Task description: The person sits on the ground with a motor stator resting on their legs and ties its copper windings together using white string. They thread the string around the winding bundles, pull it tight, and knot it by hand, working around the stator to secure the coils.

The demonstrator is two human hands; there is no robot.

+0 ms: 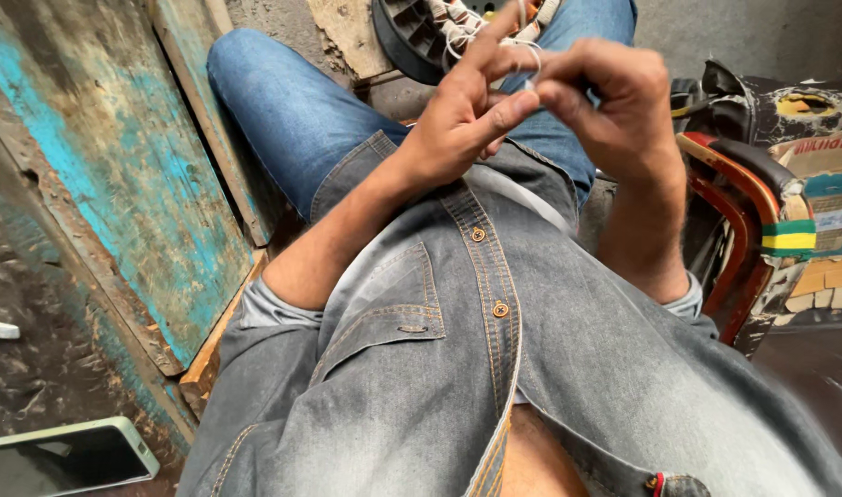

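Note:
My left hand (467,110) and my right hand (609,97) meet above my lap, fingertips together. Between them runs a thin white thread (529,64) that both hands pinch; it loops over my left fingers. Just beyond the hands lies a dark round motor part (421,37) with white-tied windings, partly hidden by my fingers. I sit in a grey denim shirt (494,350) and blue jeans (292,110).
A worn wooden board with peeling turquoise paint (117,184) leans at the left. A phone (66,456) lies at the bottom left. A red-framed chair (743,212) with torn padding and cardboard stands at the right.

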